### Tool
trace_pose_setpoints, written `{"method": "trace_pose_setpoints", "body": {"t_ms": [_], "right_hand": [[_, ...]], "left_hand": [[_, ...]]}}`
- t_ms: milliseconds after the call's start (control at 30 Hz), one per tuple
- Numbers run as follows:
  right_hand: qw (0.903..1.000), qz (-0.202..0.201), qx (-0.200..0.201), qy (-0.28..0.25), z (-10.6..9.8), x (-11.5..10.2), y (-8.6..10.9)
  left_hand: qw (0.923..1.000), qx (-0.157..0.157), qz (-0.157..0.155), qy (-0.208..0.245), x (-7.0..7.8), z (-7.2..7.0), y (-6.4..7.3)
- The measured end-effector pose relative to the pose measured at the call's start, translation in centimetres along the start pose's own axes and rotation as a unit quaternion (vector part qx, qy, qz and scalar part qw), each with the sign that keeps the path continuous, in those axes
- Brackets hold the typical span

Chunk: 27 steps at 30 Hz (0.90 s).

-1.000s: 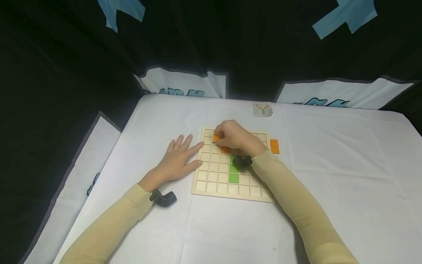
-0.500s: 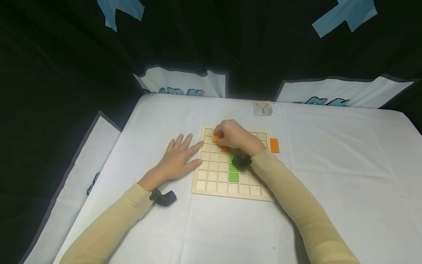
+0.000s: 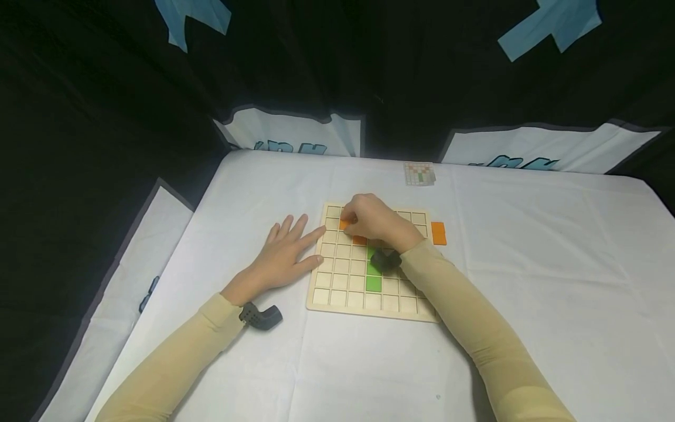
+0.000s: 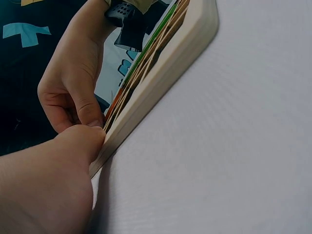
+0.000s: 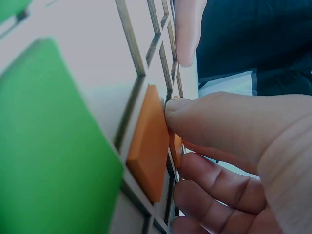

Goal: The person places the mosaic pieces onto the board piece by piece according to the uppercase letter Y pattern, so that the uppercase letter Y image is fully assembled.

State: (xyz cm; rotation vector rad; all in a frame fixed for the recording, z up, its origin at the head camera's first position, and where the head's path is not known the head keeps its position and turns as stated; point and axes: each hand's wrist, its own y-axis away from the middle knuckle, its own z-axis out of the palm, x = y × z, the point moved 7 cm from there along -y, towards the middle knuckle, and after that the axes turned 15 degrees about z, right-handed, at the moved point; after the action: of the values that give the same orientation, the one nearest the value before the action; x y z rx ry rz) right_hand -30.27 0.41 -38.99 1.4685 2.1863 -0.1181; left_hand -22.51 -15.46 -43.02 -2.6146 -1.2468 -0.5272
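A wooden grid board [image 3: 340, 282] lies on the white table. My right hand [image 3: 377, 219] reaches over its upper part, thumb and fingers pinching an orange square tile [image 3: 344, 224] in an upper left cell. Just below and right of that tile sits another orange tile [image 3: 360, 240]. Green tiles [image 3: 374, 284] run down a middle column. My left hand [image 3: 279, 258] lies flat with spread fingers, its thumb and index finger touching the board's left edge. The right wrist view shows the thumb [image 5: 204, 119] against the pinched tile, whose far side is hidden. Part of the board is hidden under the right arm.
Beside the board's right edge lie orange tiles [image 3: 439, 233], close together. A small card [image 3: 419, 174] printed with a coloured grid pattern lies near the table's back edge. Dark cloth [image 3: 337, 70] hangs behind the white table [image 3: 554, 281].
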Motion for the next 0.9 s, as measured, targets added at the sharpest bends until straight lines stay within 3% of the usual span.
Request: {"method": "trace_pose_setpoints", "body": {"t_ms": [900], "right_hand": [[0.9998, -0.012, 0.014, -0.001, -0.19, 0.11, 0.29]], "left_hand": [[1.0, -0.001, -0.001, -0.005, -0.05, 0.06, -0.06]]}}
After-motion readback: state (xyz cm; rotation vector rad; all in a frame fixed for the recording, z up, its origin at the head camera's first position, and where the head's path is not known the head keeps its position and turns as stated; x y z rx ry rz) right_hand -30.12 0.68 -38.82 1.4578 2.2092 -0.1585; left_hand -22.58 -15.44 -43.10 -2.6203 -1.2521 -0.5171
